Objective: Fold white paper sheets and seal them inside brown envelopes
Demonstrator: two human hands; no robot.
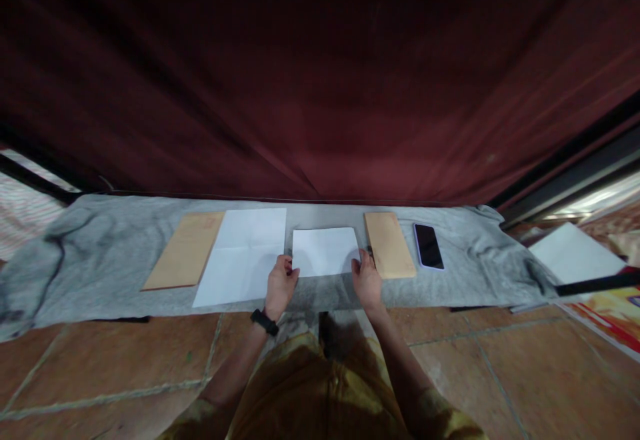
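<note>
A small folded white sheet (325, 251) lies on the grey cloth (100, 253) spread over the floor. My left hand (280, 287), with a black watch on its wrist, pinches the sheet's near left corner. At the near right corner my right hand (367, 280) grips the same sheet with curled fingers. A larger white sheet with fold creases (245, 253) lies just left of the left hand. A brown envelope (389, 244) sits right beside my right hand.
Another brown envelope (186, 250) lies at the left. A black phone (429, 245) rests right of the near envelope. A dark red curtain (320, 80) hangs behind the cloth. White paper (575, 253) and a colourful print (610, 317) lie at the right on the tiled floor (500, 373).
</note>
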